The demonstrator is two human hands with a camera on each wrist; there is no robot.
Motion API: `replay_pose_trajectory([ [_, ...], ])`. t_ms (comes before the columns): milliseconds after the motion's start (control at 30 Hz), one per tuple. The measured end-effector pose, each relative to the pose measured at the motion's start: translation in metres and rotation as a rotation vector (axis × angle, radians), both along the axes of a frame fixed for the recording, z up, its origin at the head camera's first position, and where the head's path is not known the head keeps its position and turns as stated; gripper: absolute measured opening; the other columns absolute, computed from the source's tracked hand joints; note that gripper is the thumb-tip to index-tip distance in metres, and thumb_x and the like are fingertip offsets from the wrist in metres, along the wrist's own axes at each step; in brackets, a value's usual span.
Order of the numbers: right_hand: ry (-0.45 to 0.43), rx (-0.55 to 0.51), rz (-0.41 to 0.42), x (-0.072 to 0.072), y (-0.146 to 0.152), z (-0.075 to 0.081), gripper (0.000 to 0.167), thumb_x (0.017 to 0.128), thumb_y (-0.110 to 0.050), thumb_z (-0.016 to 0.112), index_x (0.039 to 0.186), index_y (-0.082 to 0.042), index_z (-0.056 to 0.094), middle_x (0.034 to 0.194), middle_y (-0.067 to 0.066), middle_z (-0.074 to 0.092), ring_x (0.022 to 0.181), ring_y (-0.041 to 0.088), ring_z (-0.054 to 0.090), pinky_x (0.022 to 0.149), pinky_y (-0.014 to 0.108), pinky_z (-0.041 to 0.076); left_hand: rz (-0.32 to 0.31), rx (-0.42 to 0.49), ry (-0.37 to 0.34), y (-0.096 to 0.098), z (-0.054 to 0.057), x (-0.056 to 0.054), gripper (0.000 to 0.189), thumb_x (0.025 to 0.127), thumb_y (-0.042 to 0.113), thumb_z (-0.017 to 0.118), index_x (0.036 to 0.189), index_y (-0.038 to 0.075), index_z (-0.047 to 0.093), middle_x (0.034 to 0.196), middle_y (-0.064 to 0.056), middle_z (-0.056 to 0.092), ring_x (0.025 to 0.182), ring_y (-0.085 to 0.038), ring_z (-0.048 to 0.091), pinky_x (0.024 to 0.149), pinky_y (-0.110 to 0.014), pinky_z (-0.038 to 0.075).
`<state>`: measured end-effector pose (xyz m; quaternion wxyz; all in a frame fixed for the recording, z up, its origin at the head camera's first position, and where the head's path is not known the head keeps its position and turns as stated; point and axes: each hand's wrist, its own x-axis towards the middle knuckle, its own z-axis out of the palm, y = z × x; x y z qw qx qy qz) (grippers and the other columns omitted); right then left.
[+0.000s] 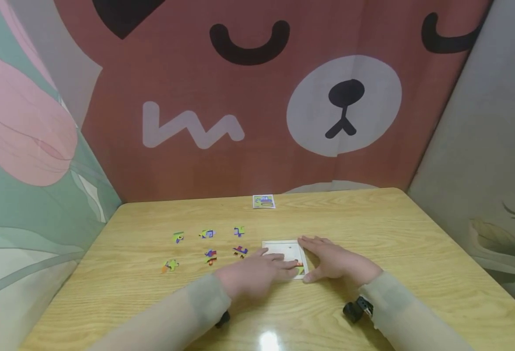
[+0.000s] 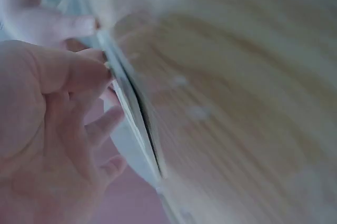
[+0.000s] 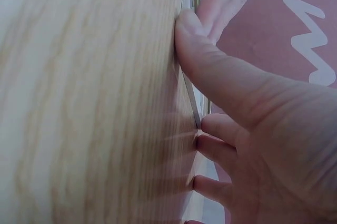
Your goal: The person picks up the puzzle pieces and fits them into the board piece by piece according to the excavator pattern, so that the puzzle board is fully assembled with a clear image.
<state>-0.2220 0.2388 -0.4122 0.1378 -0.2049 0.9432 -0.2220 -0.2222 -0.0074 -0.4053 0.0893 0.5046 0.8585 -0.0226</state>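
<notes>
On the counter (image 1: 349, 214), the left hand (image 1: 259, 273) is laying loose fingers by the corner piece (image 1: 300, 268) while the right hand (image 1: 329, 259), fingers spread, is ideally steadying the tray (image 1: 279, 242).

head view faces forward and down, wrist views skim the same table (image 1: 349, 214) closely.

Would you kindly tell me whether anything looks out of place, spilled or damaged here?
Nothing stands out. The loose puzzle pieces lie spread out left of the white tray, the picture card lies near the table's far edge, and no spill or damage is visible.
</notes>
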Motion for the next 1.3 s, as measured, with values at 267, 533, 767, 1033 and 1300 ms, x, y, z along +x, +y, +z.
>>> replay_pose_trajectory([
  [267,-0.004,0.011,-0.017,0.000,0.000,-0.001,0.100,0.076,-0.046,0.082,0.154,-0.006,0.032,0.158,0.015,0.027,0.143,0.047,0.017,0.109,0.065,0.018,0.145,0.225,-0.210,0.008,0.004,-0.015,0.049,0.097,0.002,0.048,0.138,0.026,0.059,0.145,0.013,0.048,0.139,-0.018,0.037,0.113,-0.053,0.019],
  [533,-0.002,0.014,-0.032,0.000,0.000,-0.002,0.100,0.075,-0.046,0.082,0.154,-0.007,0.033,0.158,0.014,0.028,0.143,0.046,0.018,0.109,0.064,0.018,0.433,0.462,-0.283,0.026,0.006,-0.027,0.018,0.090,0.009,0.069,0.105,0.017,0.076,0.104,0.008,0.069,0.109,-0.014,0.059,0.099,-0.037,0.042],
  [767,0.011,-0.026,-0.008,0.000,0.001,-0.002,0.101,0.075,-0.044,0.083,0.152,-0.004,0.033,0.157,0.017,0.029,0.142,0.049,0.018,0.108,0.066,0.018,0.474,0.405,-0.351,0.047,-0.002,-0.031,0.016,0.083,0.018,0.080,0.097,0.013,0.073,0.088,0.007,0.063,0.083,-0.011,0.056,0.079,-0.030,0.046],
  [1033,0.008,-0.038,-0.001,0.000,0.002,-0.001,0.100,0.075,-0.044,0.083,0.153,-0.004,0.033,0.157,0.018,0.029,0.142,0.049,0.017,0.108,0.067,0.017,0.487,0.448,-0.445,0.054,-0.011,-0.033,0.019,0.082,0.008,0.079,0.088,0.015,0.062,0.083,0.005,0.057,0.077,-0.011,0.053,0.071,-0.028,0.045],
  [1300,0.001,-0.023,-0.023,0.001,0.001,0.000,0.100,0.075,-0.045,0.083,0.153,-0.007,0.034,0.157,0.016,0.030,0.142,0.048,0.018,0.107,0.067,0.019,0.494,0.519,-0.493,0.054,-0.015,-0.037,0.020,0.082,0.005,0.079,0.086,0.015,0.062,0.076,0.003,0.058,0.068,-0.011,0.053,0.064,-0.027,0.043],
])
